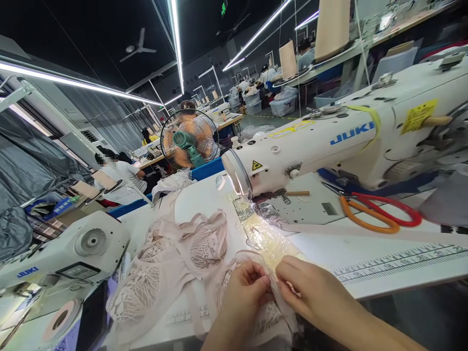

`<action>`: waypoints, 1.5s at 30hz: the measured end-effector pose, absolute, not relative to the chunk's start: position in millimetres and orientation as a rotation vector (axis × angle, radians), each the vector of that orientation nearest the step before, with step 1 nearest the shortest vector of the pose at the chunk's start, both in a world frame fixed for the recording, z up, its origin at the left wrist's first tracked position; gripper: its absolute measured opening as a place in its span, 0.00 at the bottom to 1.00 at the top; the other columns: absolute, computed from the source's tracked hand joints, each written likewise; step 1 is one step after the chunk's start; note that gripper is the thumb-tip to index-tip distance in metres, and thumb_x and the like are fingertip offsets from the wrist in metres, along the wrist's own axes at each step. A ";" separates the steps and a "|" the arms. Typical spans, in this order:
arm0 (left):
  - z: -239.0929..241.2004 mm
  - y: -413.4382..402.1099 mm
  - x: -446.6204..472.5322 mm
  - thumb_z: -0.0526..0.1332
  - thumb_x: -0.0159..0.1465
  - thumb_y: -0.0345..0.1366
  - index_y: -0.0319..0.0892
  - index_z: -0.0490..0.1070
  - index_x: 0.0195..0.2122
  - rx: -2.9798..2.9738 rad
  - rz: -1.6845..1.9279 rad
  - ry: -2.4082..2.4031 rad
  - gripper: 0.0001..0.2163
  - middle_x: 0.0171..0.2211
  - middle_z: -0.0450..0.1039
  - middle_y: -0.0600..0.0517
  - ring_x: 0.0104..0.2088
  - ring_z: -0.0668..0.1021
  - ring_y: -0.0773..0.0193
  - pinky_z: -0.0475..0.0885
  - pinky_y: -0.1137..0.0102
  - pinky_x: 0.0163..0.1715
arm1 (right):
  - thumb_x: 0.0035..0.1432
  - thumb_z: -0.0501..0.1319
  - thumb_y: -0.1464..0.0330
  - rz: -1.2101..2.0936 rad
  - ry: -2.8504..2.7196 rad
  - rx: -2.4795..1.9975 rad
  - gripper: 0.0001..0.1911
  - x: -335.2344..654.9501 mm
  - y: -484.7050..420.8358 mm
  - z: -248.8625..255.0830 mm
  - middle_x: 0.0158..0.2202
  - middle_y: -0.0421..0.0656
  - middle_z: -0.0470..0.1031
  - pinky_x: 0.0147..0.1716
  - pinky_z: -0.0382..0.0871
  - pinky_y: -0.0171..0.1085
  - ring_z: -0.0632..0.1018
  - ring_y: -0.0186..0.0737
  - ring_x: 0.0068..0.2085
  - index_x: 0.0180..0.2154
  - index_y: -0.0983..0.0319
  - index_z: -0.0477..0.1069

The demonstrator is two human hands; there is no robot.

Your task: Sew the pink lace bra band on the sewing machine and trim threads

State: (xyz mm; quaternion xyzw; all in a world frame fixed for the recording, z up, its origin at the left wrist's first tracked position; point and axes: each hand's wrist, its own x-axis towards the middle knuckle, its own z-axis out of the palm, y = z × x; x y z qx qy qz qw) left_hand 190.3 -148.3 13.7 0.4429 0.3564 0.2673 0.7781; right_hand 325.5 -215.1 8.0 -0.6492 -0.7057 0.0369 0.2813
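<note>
Closest in, the left hand [241, 297] and right hand [305, 287] meet fingertip to fingertip, both pinching the edge of a pale pink lace garment [171, 263] that spreads leftward from them over the white counter [365, 248]. Far left of the hands sits a small white machine [73, 251]. Beyond them stands a fan [189, 139]. Ahead and right, a white sewing machine [329, 141] lights the lace, with orange-and-red scissors [393, 227] lying beside it.

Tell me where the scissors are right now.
In the head view the scissors lie to the right, flat under the arm of the sewing machine, beyond the right hand pinching the pink lace fabric.
</note>
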 end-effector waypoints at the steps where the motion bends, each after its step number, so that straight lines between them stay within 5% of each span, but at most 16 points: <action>1: 14.3 -148.5 190.3 0.72 0.42 0.38 0.38 0.65 0.24 0.954 0.577 0.764 0.17 0.21 0.66 0.56 0.23 0.69 0.71 0.65 0.74 0.26 | 0.54 0.49 0.74 0.110 -1.881 -1.744 0.09 326.4 -215.6 8.8 0.26 0.40 0.68 0.23 0.60 0.33 0.71 0.37 0.26 0.25 0.60 0.64; 4: 15.5 -148.8 190.4 0.72 0.43 0.37 0.38 0.64 0.24 0.957 0.580 0.766 0.16 0.21 0.65 0.56 0.23 0.69 0.71 0.65 0.74 0.26 | 0.56 0.50 0.72 0.179 -1.842 -1.733 0.07 328.6 -215.0 10.0 0.29 0.41 0.71 0.23 0.61 0.33 0.71 0.36 0.26 0.32 0.60 0.66; 7: 13.2 -148.1 190.3 0.72 0.42 0.36 0.38 0.64 0.23 0.972 0.584 0.774 0.16 0.21 0.65 0.56 0.23 0.68 0.72 0.64 0.75 0.26 | 0.58 0.48 0.71 0.153 -1.883 -1.696 0.11 326.2 -213.0 7.8 0.26 0.41 0.70 0.23 0.60 0.33 0.71 0.36 0.26 0.27 0.60 0.66; 19: 7.2 -147.7 187.9 0.69 0.46 0.38 0.39 0.64 0.24 1.090 0.577 0.774 0.13 0.21 0.64 0.56 0.23 0.66 0.71 0.62 0.74 0.26 | 0.53 0.47 0.76 -0.509 -1.751 -1.656 0.12 338.6 -195.0 1.8 0.20 0.41 0.64 0.23 0.53 0.36 0.67 0.39 0.24 0.22 0.59 0.60; 24: 9.9 -149.8 190.9 0.69 0.45 0.37 0.38 0.66 0.23 1.087 0.604 0.813 0.12 0.21 0.65 0.56 0.23 0.66 0.71 0.61 0.74 0.26 | 0.60 0.48 0.72 -0.185 -1.737 -1.632 0.11 330.8 -217.7 2.7 0.22 0.38 0.65 0.23 0.59 0.33 0.69 0.36 0.24 0.25 0.58 0.59; 29: 12.6 -152.3 189.5 0.64 0.50 0.34 0.38 0.73 0.24 1.250 0.595 0.764 0.04 0.23 0.69 0.52 0.27 0.70 0.66 0.64 0.71 0.30 | 0.51 0.58 0.72 0.065 -1.709 -1.622 0.05 309.9 -228.4 -10.6 0.28 0.40 0.68 0.25 0.66 0.35 0.72 0.39 0.28 0.31 0.59 0.62; 33: 14.4 -154.6 188.8 0.61 0.52 0.30 0.37 0.76 0.27 1.432 0.587 0.732 0.05 0.30 0.70 0.48 0.32 0.72 0.64 0.66 0.70 0.36 | 0.54 0.51 0.73 0.176 -1.659 -1.671 0.05 315.0 -222.5 -16.1 0.26 0.42 0.69 0.24 0.66 0.36 0.73 0.40 0.26 0.28 0.59 0.64; 41: 14.2 -154.3 190.4 0.54 0.56 0.30 0.42 0.64 0.44 1.752 0.645 0.774 0.14 0.47 0.63 0.46 0.27 0.72 0.70 0.69 0.73 0.24 | 0.58 0.49 0.64 0.672 -1.475 -1.596 0.14 332.1 -228.4 -8.6 0.35 0.43 0.77 0.36 0.70 0.36 0.77 0.41 0.37 0.43 0.59 0.67; 45: 14.7 -141.6 199.9 0.57 0.54 0.31 0.40 0.69 0.33 1.983 0.421 0.878 0.06 0.28 0.68 0.53 0.25 0.69 0.69 0.63 0.73 0.25 | 0.60 0.46 0.63 0.662 -1.490 -1.607 0.11 335.9 -228.7 -9.2 0.34 0.42 0.76 0.34 0.69 0.35 0.77 0.40 0.36 0.38 0.58 0.65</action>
